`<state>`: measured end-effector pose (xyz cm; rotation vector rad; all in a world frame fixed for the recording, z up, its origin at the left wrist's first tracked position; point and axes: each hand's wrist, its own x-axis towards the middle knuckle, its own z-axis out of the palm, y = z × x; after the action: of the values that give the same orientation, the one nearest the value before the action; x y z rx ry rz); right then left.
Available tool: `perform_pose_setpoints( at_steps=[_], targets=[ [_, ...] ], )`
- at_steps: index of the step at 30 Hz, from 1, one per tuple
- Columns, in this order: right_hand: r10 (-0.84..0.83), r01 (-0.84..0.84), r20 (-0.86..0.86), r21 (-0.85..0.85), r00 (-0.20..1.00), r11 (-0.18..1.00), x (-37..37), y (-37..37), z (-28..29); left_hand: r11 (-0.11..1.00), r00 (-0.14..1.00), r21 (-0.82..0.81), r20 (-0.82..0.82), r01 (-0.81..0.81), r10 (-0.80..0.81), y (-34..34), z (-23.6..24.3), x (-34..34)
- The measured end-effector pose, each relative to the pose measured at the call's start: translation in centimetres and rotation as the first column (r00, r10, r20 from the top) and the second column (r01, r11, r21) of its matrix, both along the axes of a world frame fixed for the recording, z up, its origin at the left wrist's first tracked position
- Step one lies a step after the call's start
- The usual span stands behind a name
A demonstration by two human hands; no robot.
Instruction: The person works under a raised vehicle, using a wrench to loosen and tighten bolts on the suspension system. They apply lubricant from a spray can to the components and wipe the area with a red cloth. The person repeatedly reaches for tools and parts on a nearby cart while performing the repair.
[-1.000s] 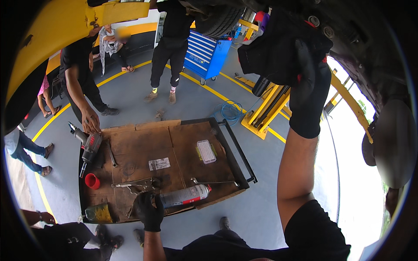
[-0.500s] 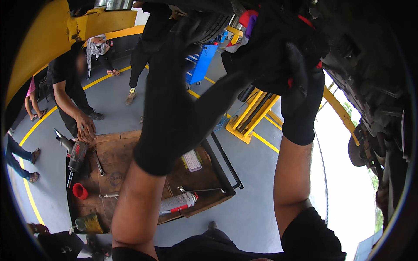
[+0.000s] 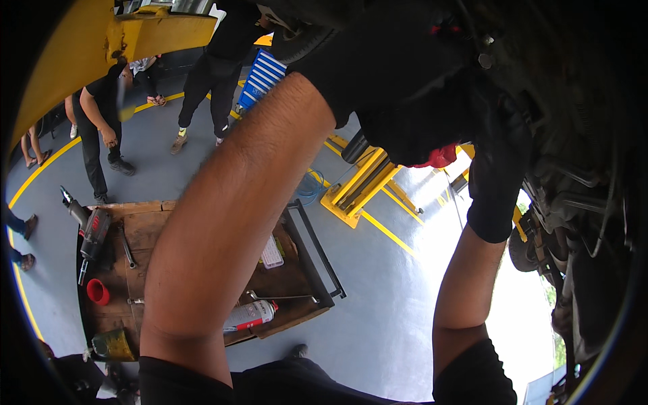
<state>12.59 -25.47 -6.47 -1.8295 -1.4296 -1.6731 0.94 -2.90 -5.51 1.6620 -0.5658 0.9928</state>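
Observation:
Both my hands wear black gloves and are raised under the dark underside of a vehicle. My left hand reaches across at the top; its fingers are lost in shadow. Between the hands hangs a dark, cloth-like bundle with a red part at its lower edge. My right hand is closed at the right side of this bundle, close to the vehicle's parts. What lies behind the gloves is hidden.
Below, a cardboard-lined tool cart carries an impact wrench, a red cup, wrenches and a spray can. A yellow lift arm, a yellow post base and a blue cart stand around. People stand at left.
My left hand has moved up and right, its forearm now crossing the view. My right hand has shifted right and lower. The person at left has taken a hand off the impact wrench.

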Motion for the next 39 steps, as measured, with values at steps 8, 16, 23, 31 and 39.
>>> perform_pose_setpoints(
  at_steps=[8,16,23,31,39],
  targets=[
    [-0.198,0.223,0.262,-0.070,0.944,0.972,-0.9,1.9,-0.5,0.994,0.933,0.091,0.349,0.064,-0.092,3.5,0.2,5.4],
    [-0.391,0.398,0.369,0.060,0.843,0.915,-0.5,1.1,-1.8,0.978,0.961,-0.117,0.240,0.173,-0.141,0.8,0.2,6.5],
    [-0.447,0.417,0.430,0.167,0.784,0.893,-1.4,3.5,-1.7,0.941,0.930,-0.222,0.322,0.256,-0.177,1.1,1.6,9.2],
    [-0.361,0.313,0.291,0.201,0.886,0.928,-0.7,3.8,-3.7,0.841,0.886,-0.314,0.300,0.441,-0.353,0.6,2.0,8.4],
    [-0.310,0.270,0.125,0.261,0.943,0.927,0.5,3.9,-5.2,0.922,0.927,-0.226,0.285,0.313,-0.245,0.7,1.1,10.9]
  ],
)
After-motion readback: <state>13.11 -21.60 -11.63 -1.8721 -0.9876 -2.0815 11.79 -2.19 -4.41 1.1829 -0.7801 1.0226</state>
